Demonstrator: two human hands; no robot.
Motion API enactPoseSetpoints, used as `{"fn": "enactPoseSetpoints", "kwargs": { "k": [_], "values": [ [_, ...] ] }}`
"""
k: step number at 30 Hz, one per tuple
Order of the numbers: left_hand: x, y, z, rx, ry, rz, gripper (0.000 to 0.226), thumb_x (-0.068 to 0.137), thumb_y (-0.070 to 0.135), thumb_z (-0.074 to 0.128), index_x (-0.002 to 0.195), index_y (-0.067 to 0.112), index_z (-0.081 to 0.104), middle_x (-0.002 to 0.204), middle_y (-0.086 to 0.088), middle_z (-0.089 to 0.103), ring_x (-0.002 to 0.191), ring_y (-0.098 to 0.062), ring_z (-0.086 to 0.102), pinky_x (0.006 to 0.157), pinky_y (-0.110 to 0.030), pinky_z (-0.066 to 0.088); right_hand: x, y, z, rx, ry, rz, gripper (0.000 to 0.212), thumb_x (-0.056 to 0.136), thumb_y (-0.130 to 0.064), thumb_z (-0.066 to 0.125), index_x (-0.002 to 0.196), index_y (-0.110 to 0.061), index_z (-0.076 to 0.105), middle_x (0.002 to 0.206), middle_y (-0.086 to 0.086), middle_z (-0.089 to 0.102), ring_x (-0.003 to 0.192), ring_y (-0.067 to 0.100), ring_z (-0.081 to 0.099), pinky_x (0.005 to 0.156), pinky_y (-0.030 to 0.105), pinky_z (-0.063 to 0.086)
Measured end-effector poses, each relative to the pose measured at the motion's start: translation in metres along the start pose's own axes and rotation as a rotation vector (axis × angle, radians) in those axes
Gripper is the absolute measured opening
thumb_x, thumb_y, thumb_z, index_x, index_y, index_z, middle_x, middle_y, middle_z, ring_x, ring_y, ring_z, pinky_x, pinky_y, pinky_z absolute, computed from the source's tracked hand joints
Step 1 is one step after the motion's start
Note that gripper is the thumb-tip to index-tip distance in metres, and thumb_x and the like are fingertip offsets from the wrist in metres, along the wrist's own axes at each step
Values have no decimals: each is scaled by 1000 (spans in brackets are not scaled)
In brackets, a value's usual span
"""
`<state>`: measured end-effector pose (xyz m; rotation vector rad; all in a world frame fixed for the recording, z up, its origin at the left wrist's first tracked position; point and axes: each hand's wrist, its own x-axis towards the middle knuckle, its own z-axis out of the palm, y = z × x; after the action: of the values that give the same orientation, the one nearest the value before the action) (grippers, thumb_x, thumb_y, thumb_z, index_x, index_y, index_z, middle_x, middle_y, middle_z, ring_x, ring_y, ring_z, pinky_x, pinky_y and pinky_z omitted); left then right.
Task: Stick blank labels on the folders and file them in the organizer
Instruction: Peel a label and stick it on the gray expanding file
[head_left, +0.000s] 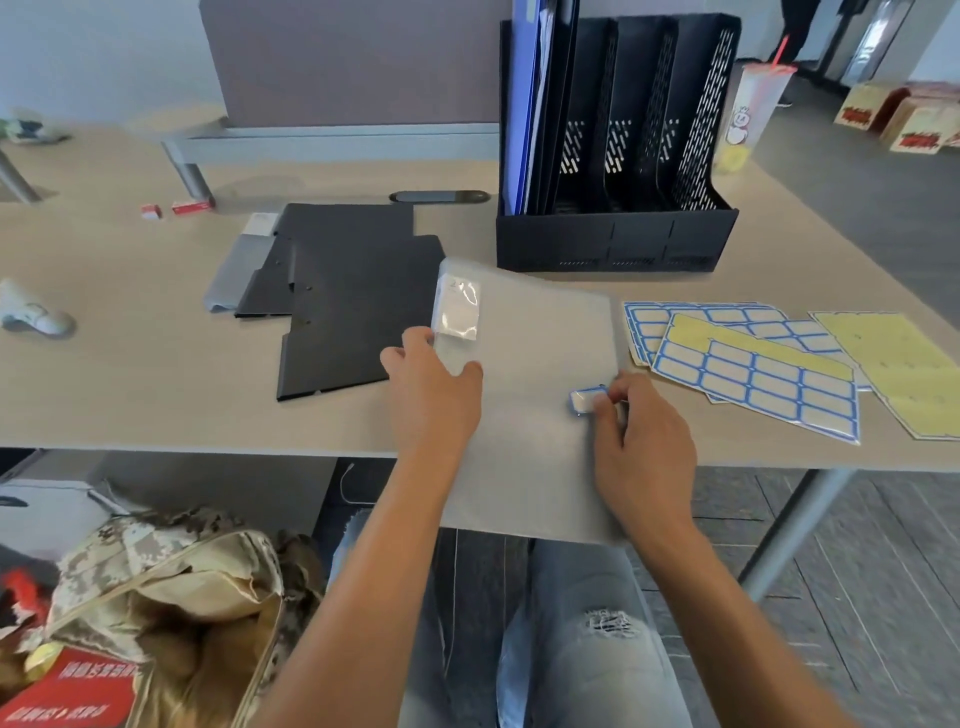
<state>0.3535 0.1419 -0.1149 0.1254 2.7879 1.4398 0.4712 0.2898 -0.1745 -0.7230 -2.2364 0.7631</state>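
A translucent grey folder (535, 364) lies across the table's front edge and hangs over my lap. My left hand (434, 387) grips its left edge, thumb on top. My right hand (641, 431) pinches a blank blue-bordered label (584, 401) against the folder's right side. Sheets of blue-bordered labels (753, 382) lie to the right, partly peeled. The black organizer (618, 244) stands at the back, with blue folders (530, 104) upright in its leftmost slot. Black folders (353, 291) lie flat to the left.
A yellow backing sheet (893, 369) lies at the far right. A plastic cup with a straw (750, 114) stands beside the organizer. Small red-and-white boxes (179, 208) sit at back left. A camouflage bag (171, 587) rests below the table's front edge (208, 449).
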Motion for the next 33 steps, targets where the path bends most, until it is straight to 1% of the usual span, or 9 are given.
{"fn": "enactPoseSetpoints", "kwargs": {
  "k": [4, 9, 12, 14, 17, 20, 23, 30, 33],
  "values": [
    [1, -5, 0, -197, 29, 85, 55, 89, 20, 71, 136, 31, 47, 123, 3, 44, 87, 0, 51, 65, -9, 34, 4, 1, -9, 196, 10, 19, 6, 105, -17, 59, 99, -15, 57, 108, -4, 58, 111, 14, 56, 85, 30, 37],
    [-11, -5, -4, -346, 118, 227, 53, 88, 14, 71, 134, 34, 52, 121, 7, 52, 102, -4, 56, 74, -6, 45, 19, -11, -28, 375, 4, 139, 9, 106, -28, 58, 98, -24, 58, 98, -6, 65, 76, 4, 54, 69, 30, 39],
    [-12, 7, -14, -407, 190, 317, 50, 91, 12, 67, 134, 33, 55, 120, 9, 58, 104, -5, 58, 79, -8, 48, 30, -34, -45, 476, 59, 66, 12, 106, -25, 59, 96, -30, 58, 139, -13, 60, 101, 9, 65, 73, 13, 44],
    [-11, 23, -21, -466, 225, 387, 46, 92, 8, 63, 132, 31, 58, 117, 8, 64, 101, -9, 62, 81, -18, 53, 39, -52, -56, 513, 74, -37, 17, 107, -21, 59, 94, -32, 56, 139, -10, 60, 104, 13, 66, 72, 8, 44],
    [-9, 49, -36, -554, 295, 435, 39, 98, 11, 59, 134, 27, 57, 108, 13, 68, 94, -8, 66, 78, -20, 54, 60, -68, -69, 503, 169, -180, 9, 107, -17, 59, 98, -21, 59, 121, -11, 62, 137, 4, 51, 96, 20, 45],
    [-1, 70, -49, -631, 326, 440, 40, 101, 18, 57, 139, 27, 53, 113, 14, 68, 100, -4, 66, 85, -25, 56, 82, -77, -87, 591, 217, -199, 13, 108, -19, 58, 95, -22, 57, 105, -10, 59, 107, 11, 52, 80, 20, 41],
    [6, 85, -53, -654, 284, 463, 42, 101, 14, 54, 140, 31, 52, 114, 10, 70, 99, -8, 67, 87, -30, 56, 97, -87, -98, 679, 239, -198, 15, 107, -20, 59, 93, -22, 57, 86, -20, 56, 102, 15, 46, 73, 13, 37],
    [11, 93, -44, -599, 195, 456, 53, 100, 7, 52, 146, 32, 42, 112, 9, 66, 87, 3, 62, 68, -12, 47, 107, -92, -102, 705, 256, -186, 12, 107, -14, 59, 96, -10, 58, 80, -11, 51, 67, -3, 45, 65, 14, 37],
    [12, 102, -44, -627, 186, 477, 68, 97, 16, 61, 155, 36, 30, 144, 13, 52, 125, 1, 53, 99, -25, 51, 108, -93, -100, 694, 245, -191, 13, 107, -17, 59, 96, -11, 57, 81, -8, 53, 70, 3, 45, 65, 18, 37]
  ]
}}
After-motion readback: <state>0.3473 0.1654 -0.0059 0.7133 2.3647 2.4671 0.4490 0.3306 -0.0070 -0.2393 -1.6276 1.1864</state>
